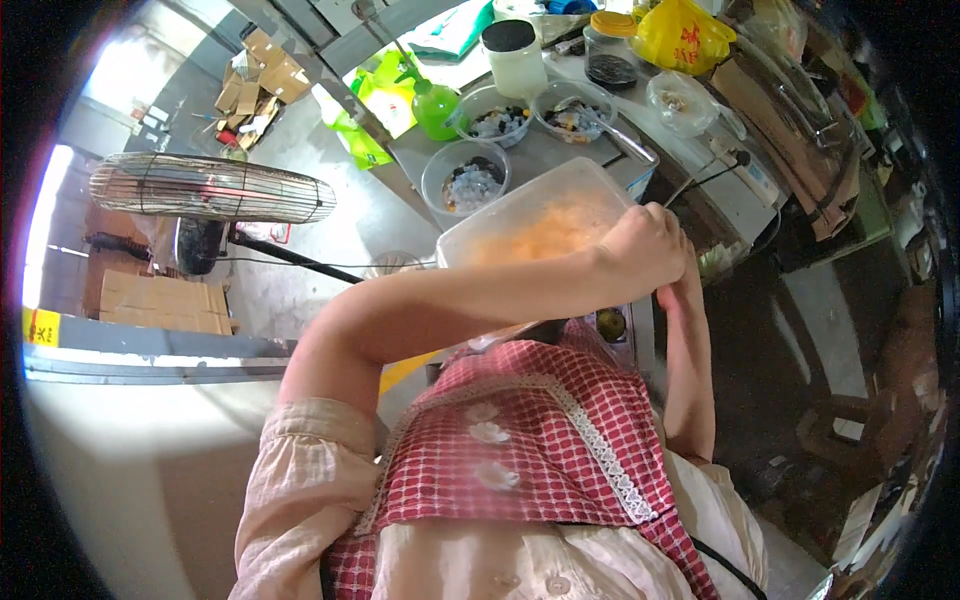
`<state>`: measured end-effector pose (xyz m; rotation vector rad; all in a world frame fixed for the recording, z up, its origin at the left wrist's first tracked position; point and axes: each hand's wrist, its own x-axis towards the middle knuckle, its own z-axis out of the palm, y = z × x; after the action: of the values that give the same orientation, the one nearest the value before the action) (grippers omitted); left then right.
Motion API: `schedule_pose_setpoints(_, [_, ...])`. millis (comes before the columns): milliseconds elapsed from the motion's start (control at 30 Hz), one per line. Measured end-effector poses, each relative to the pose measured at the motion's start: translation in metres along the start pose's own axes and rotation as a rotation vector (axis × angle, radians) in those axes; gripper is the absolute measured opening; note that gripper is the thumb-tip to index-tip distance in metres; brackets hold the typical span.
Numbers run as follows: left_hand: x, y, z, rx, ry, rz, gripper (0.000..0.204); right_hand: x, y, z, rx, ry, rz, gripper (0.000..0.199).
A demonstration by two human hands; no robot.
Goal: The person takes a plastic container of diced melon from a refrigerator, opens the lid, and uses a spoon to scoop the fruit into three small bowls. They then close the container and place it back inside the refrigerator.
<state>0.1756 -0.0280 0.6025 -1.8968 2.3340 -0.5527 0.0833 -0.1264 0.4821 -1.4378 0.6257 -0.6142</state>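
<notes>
I hold a translucent rectangular plastic tub (530, 222) with orange contents, tilted above the counter's near edge. My left hand (645, 245) reaches across my chest and closes over the tub's right corner. Just beneath it, my right hand (680, 292) comes up against the same corner. The left hand covers most of it, so its grip does not show. Beyond the tub stand three clear bowls (470, 182) (497, 118) (572, 110) of dark and white pieces on the grey counter (540, 155).
Further back are a white jar with a black lid (515, 55), a yellow-lidded jar (612, 45), a yellow bag (685, 35), a green bottle (437, 105) and another clear bowl (680, 100). A standing fan (210, 188) and cardboard boxes (260, 80) are on the floor to the left.
</notes>
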Motion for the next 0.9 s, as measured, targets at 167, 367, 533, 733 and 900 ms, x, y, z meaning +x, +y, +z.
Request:
schedule_pose_setpoints(167, [0.008,0.010,0.007,0.061,-0.031,0.007,0.034,0.006,0.030,-0.017,-1.222,-0.074,-0.100,0.047])
schedule_pose_setpoints(367, [0.016,0.003,0.002,0.004,-0.225,0.042,0.025,0.008,0.040,-0.020,0.283,-0.055,0.347,0.052])
schedule_pose_setpoints(533, [0.023,-0.018,0.001,-0.269,-0.139,0.055,0.020,-0.009,0.050,-0.005,0.777,-0.297,0.320,0.055])
schedule_pose_setpoints(733, [0.032,-0.048,-0.005,-0.483,-0.227,-0.024,0.028,-0.020,0.011,0.021,0.701,-0.263,0.086,0.044])
schedule_pose_setpoints(900, [0.046,-0.044,-0.011,-0.457,-0.320,-0.085,0.031,-0.017,0.017,0.018,0.577,-0.092,0.125,0.036])
